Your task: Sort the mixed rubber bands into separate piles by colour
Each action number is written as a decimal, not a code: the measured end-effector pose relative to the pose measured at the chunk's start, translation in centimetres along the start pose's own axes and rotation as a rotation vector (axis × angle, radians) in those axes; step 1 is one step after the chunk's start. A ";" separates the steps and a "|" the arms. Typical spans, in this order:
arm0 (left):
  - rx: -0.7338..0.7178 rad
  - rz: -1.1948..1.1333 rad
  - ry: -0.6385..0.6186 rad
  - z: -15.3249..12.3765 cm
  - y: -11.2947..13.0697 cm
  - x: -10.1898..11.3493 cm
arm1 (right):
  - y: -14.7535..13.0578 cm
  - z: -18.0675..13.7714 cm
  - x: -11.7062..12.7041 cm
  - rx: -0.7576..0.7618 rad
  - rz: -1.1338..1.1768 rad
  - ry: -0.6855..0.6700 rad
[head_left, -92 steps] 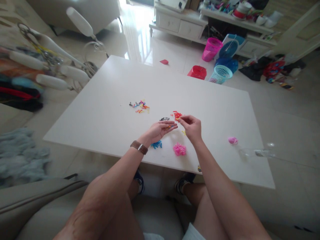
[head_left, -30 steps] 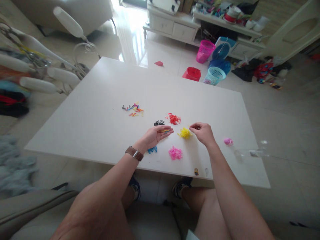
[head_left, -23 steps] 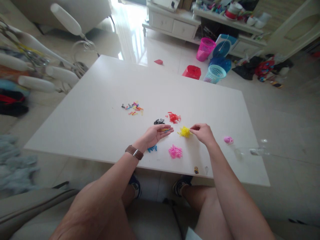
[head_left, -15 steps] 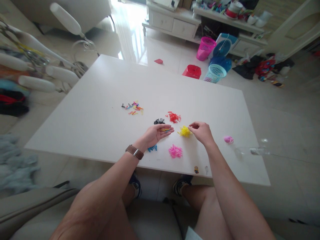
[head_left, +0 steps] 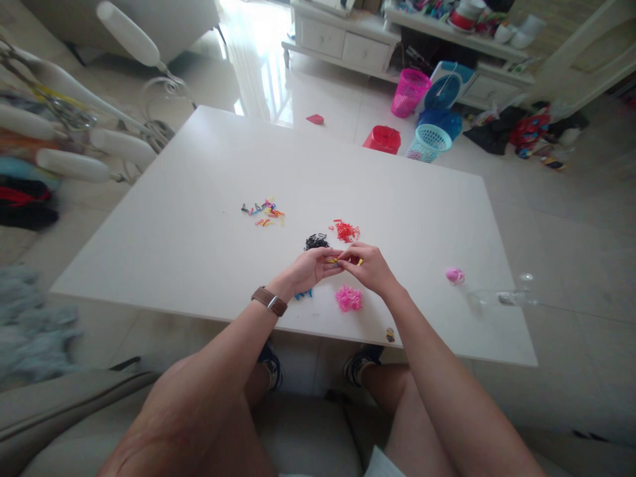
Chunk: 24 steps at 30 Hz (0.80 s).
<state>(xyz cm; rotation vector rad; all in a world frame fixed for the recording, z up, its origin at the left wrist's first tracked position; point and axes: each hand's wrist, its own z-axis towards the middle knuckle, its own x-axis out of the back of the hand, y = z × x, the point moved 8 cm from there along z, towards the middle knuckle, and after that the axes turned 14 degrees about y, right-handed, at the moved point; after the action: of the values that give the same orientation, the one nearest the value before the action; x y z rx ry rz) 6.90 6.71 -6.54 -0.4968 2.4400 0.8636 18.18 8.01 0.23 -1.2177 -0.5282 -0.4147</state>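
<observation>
My left hand (head_left: 314, 266) is turned palm up, its fingers stretched and slightly cupped around a few small coloured rubber bands (head_left: 332, 261). Over that palm, my right hand (head_left: 365, 265) pinches at a small band with thumb and forefinger; its colour is unclear. Behind the right hand, only a bit of the yellow band pile (head_left: 360, 262) shows. Close around lie a black pile (head_left: 317, 242), a red pile (head_left: 346, 231), a pink pile (head_left: 349, 299) and a blue pile (head_left: 303, 294), the last partly covered by my left wrist.
On the white table (head_left: 163, 218), mixed-colour bands (head_left: 268, 211) lie farther left. A pink egg-shaped object (head_left: 454, 275) and a clear bottle-like object (head_left: 504, 298) are at the right. A small cartoon figure (head_left: 390, 334) sits near the front edge. Baskets (head_left: 428, 142) stand on the floor beyond.
My right hand has moved left from the yellow pile to my left palm, where its fingertips now meet the bands. My left hand stays nearly in place.
</observation>
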 end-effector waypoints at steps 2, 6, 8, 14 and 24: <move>0.005 0.003 0.002 0.0 -0.1 0.0 | 0.1 -0.1 -0.2 0.014 -0.028 -0.008; -0.015 0.020 -0.017 0.0 -0.1 0.0 | 0.0 -0.2 -0.4 0.066 -0.060 -0.026; -0.031 0.034 -0.039 0.0 -0.1 -0.1 | -0.2 -0.3 -0.5 0.086 -0.061 -0.031; -0.050 0.012 -0.036 0.0 0.0 -0.1 | -0.5 -0.4 -1.0 0.103 -0.023 -0.077; -0.020 0.021 -0.010 0.1 -0.2 0.1 | -0.3 -0.4 -1.1 0.091 -0.066 -0.085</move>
<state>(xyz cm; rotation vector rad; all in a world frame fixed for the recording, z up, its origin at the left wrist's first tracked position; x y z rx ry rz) 6.99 6.59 -6.78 -0.4736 2.4337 0.8975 17.21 7.57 -0.25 -1.1360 -0.6555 -0.3916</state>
